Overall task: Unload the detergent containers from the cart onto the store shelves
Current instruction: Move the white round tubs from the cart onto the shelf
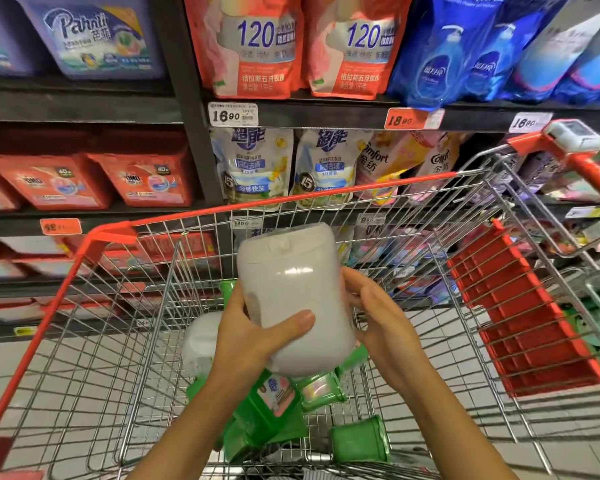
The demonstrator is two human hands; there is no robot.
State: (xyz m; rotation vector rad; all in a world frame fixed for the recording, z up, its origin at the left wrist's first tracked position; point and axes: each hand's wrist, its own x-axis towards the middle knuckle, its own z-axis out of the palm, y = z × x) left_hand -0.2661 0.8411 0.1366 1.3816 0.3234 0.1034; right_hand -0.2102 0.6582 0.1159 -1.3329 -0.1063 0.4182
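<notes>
I hold a white detergent container (293,292) above the wire shopping cart (84,258), its cap end pointing up toward the shelves. My left hand (253,332) grips its lower left side, thumb across the front. My right hand (378,315) cups its right side with curled fingers. Down in the cart lie another white container (200,342) and several green containers (267,407), one of them (359,439) lying near the cart's near end.
Dark store shelves (326,114) stand right behind the cart, filled with red, blue and white refill pouches and red boxes (142,178). Price tags line the shelf edges. The cart's red child-seat flap (520,313) and red handle (589,171) are at the right.
</notes>
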